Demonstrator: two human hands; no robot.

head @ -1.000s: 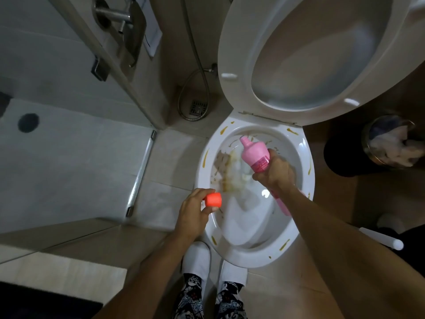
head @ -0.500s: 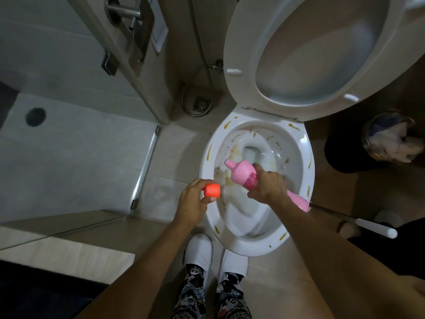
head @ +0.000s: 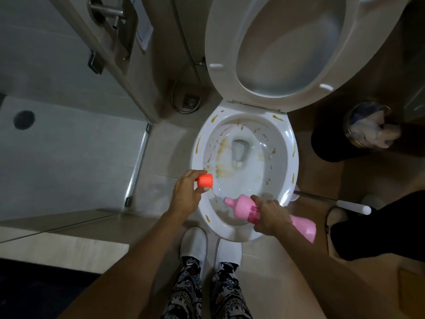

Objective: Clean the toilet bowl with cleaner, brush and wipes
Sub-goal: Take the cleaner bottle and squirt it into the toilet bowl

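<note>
Both hands were full: left hand (head: 186, 194) pinched the cap (head: 205, 180), right hand (head: 271, 214) gripped the bottle (head: 243, 206), uncapped and tipped over the bowl's (head: 290, 143) near rim. Cleaner might spill onto the floor (head: 158, 143).

Cleaner bottle (head: 243, 204) middle hidden under right hand (head: 271, 215); label unreadable.

Bathroom: toilet bowl (head: 288, 143), floor drain (head: 191, 100), shower hose (head: 184, 42)

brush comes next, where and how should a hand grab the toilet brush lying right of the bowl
Grip the white handle end, coming down from above with fingers across it. The toilet brush lies flat on the floor, its thin dark shaft running to the toilet bowl, and the handle is its thick end, clear of the bowl.
</note>
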